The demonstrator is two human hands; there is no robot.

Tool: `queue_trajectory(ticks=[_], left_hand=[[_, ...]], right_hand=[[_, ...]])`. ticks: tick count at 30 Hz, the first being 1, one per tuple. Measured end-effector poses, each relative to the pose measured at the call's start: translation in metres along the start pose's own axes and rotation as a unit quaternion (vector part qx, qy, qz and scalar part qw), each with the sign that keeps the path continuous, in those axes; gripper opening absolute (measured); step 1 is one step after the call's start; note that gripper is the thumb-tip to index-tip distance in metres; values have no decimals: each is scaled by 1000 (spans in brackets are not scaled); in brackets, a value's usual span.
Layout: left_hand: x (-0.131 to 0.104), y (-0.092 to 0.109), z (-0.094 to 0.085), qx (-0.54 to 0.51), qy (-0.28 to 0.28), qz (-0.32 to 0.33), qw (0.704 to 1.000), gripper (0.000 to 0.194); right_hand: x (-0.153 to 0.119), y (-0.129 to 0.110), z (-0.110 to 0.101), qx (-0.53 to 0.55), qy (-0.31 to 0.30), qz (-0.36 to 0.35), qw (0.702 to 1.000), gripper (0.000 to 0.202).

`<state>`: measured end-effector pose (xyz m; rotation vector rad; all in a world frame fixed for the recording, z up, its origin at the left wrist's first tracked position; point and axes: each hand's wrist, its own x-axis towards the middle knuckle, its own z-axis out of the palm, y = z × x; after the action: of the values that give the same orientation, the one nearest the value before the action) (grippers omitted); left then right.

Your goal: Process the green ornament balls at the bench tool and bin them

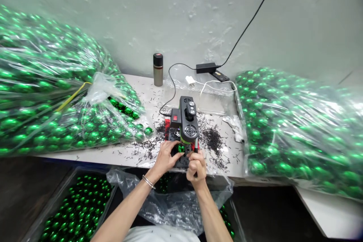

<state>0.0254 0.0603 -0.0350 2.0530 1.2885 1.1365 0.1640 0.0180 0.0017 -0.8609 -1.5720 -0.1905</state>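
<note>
Ball [181, 148]: beneath the machine [188, 121]'s head, seemingly aligned.
Left hand [166, 156]: thumb and fingertips clamped on ball, probably for steadiness.
Right hand [197, 166]: fingers wrapped round rod [196, 145], apparently for control.

Glossy smooth ball [181, 149], matt plastic machine [185, 124], rough wall [181, 19]

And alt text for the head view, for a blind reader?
A person's left hand touches a green ball at a black machine while the right hand grips a slim stick; clear bags of green balls lie on either side.
</note>
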Motion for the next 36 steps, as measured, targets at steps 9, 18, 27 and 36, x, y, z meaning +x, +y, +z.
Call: queue_trajectory(ticks=[9, 18, 27, 36], left_hand=[[-13, 12, -11, -22, 26, -63, 997, 32], [-47, 13, -51, 56, 76, 13, 995, 37], [66, -44, -99, 246, 67, -4, 967, 32], [42, -27, -102, 18, 53, -145, 988, 39]], right_hand=[[76, -40, -21, 20, 13, 169, 985, 29], [87, -49, -15, 27, 53, 177, 982, 35], [80, -46, -14, 38, 56, 180, 981, 33], [75, -43, -14, 35, 53, 157, 986, 32]])
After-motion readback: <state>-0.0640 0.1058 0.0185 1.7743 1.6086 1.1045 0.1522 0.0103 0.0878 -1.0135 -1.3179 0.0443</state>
